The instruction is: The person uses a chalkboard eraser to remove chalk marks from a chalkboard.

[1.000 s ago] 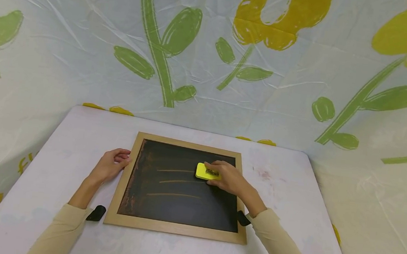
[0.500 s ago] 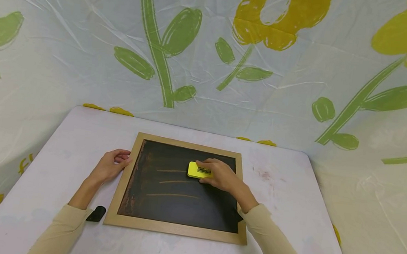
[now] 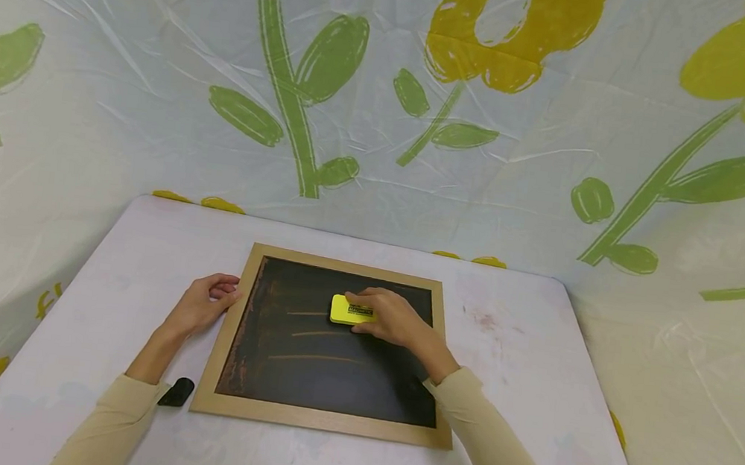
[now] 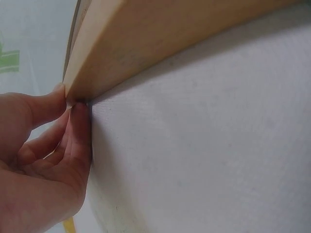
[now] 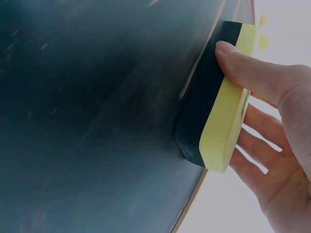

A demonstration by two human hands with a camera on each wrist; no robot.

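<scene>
A chalkboard (image 3: 324,389) with a light wooden frame lies flat on the table. Several orange-brown chalk lines (image 3: 316,359) cross its black surface. My right hand (image 3: 394,321) holds a yellow eraser (image 3: 341,310) with a black felt base, thumb on one long side and fingers on the other. In the right wrist view, the felt of the eraser (image 5: 214,102) is against the board, at the end of a chalk line. At the frame's left edge my left hand (image 3: 200,304) pinches the wood; the left wrist view has the thumb and a finger of that hand (image 4: 53,145) at the wooden frame (image 4: 126,53).
A pale cloth covers the table (image 3: 524,337), with faint reddish smudges (image 3: 482,318) right of the board. Floral fabric (image 3: 377,188) hangs behind and at both sides. A black wrist strap piece (image 3: 177,392) shows by the left sleeve.
My right hand has slid the eraser leftward across the board. The right portions of the upper chalk lines are now covered or gone. My left hand stays at the frame.
</scene>
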